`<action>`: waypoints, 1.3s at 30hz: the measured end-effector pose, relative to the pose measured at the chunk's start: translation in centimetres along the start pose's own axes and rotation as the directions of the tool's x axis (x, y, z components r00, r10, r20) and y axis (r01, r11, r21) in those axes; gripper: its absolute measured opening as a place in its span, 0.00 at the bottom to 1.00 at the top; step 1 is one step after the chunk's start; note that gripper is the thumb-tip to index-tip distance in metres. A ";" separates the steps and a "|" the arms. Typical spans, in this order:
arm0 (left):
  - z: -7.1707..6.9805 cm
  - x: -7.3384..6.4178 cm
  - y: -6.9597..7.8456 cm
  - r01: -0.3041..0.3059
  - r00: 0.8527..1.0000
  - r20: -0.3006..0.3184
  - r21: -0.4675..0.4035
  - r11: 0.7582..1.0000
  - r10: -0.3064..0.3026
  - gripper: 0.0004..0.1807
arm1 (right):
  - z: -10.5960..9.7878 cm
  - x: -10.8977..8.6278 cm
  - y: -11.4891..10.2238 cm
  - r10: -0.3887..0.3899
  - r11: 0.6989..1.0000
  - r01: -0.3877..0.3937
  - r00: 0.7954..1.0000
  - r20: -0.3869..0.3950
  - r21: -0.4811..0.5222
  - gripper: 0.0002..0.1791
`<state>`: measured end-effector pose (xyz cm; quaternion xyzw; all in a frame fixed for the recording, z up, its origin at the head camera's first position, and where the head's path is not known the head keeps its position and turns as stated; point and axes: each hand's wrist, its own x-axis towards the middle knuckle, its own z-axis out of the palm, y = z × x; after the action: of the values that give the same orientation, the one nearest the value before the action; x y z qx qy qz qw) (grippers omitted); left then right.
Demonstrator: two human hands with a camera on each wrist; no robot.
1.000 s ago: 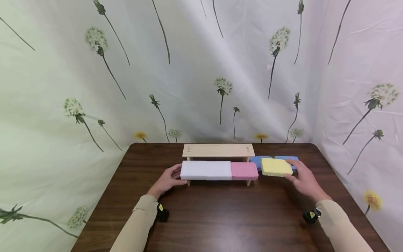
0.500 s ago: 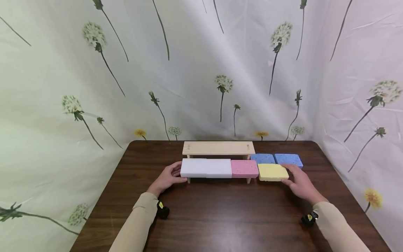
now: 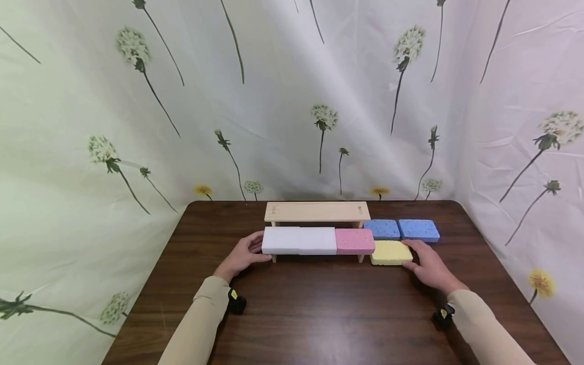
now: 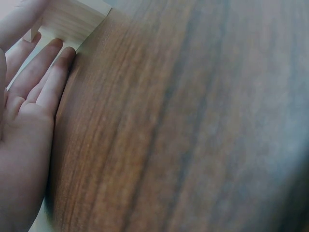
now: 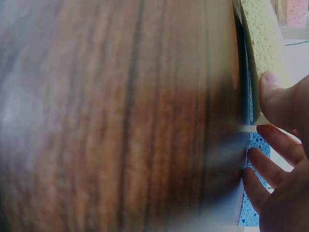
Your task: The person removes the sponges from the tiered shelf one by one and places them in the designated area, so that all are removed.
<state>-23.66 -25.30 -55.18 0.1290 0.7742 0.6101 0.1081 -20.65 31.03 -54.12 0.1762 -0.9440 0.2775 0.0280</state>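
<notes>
In the head view, my right hand (image 3: 429, 267) pinches a yellow sponge (image 3: 391, 252) between thumb and fingers, just right of a pink sponge (image 3: 355, 241). The right wrist view shows the thumb against the edge of the yellow sponge (image 5: 263, 38), which hangs slightly above the table. White sponge blocks (image 3: 298, 240) and the pink sponge lie in a row on a low wooden stand, whose top they mostly hide. At the row's left end stays my left hand (image 3: 241, 256), its thumb at the front edge. In the left wrist view its fingers (image 4: 53, 82) extend loosely near pale wood.
Behind the row stands a raised wooden shelf board (image 3: 317, 211). Two blue sponges (image 3: 418, 230) lie side by side on the brown table (image 3: 292, 314), to the right of the stand. A curtain with printed dandelions (image 3: 283, 101) hangs along the table's back edge.
My right hand has carried the yellow sponge left and down, beside the pink one, uncovering more of the blue sponges. My left hand has stayed in place.
</notes>
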 end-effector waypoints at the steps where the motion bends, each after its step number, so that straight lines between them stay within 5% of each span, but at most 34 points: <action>1: 0.0 0.0 0.0 -0.003 1.000 0.000 0.002 1.000 0.003 0.46 | 0.0 0.0 0.0 0.000 1.000 0.000 1.000 0.002 -0.002 0.31; 39: -0.1 0.3 -0.4 0.000 1.000 0.001 0.001 1.000 0.000 0.45 | -0.5 0.8 -0.2 -0.022 1.000 0.023 0.999 0.050 -0.013 0.40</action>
<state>-24.01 -25.37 -55.52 0.1294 0.7744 0.6097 0.1086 -21.33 30.90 -53.45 0.1933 -0.9442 0.2665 0.0088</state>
